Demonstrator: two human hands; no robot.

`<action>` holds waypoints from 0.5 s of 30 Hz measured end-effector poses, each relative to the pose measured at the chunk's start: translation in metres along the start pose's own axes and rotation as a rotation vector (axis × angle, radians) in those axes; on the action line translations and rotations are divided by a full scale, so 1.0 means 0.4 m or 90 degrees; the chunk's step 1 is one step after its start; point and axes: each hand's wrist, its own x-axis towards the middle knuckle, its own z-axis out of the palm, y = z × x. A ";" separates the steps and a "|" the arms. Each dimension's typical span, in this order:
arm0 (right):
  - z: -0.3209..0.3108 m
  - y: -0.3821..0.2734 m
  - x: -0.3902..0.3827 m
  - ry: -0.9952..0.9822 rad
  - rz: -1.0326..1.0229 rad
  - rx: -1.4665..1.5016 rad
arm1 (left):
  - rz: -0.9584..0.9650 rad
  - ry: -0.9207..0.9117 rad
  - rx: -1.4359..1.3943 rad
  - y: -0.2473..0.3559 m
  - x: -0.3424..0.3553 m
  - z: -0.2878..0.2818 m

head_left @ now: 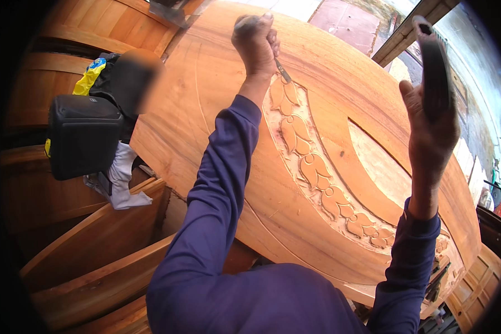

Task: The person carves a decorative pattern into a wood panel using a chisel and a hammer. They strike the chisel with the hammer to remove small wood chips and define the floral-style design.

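My left hand (pixel 256 44) is closed around a carving chisel (pixel 284 72). The chisel's narrow metal blade slants down to the wood, its tip at the upper end of a carved leaf-and-flower band (pixel 314 167); the fist hides its handle. My right hand (pixel 433 131) is raised over the right side of the panel, wrapped round a long, dark, club-like mallet (pixel 437 72) that stands upright with a worn far end. Under both arms lies a large brown wooden panel (pixel 228 139) with curved edges. Pale chips lie in the carved recess.
At the left are a black case (pixel 83 133), a white cloth (pixel 128 175) and a yellow-and-blue packet (pixel 92 75). Curved wooden boards (pixel 94 239) lean below them. Several narrow tools (pixel 438 278) sit by the panel's lower right edge. A wooden post (pixel 414 30) rises beyond the far edge.
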 end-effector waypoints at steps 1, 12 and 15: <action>0.002 -0.005 0.018 0.013 -0.017 -0.018 | 0.003 -0.018 0.008 0.005 -0.006 0.011; 0.075 -0.031 0.243 -0.064 -0.190 -0.278 | -0.033 -0.109 0.099 0.026 -0.040 0.035; 0.228 0.016 0.245 -0.275 -0.263 -0.395 | -0.007 -0.118 0.101 -0.012 -0.051 0.044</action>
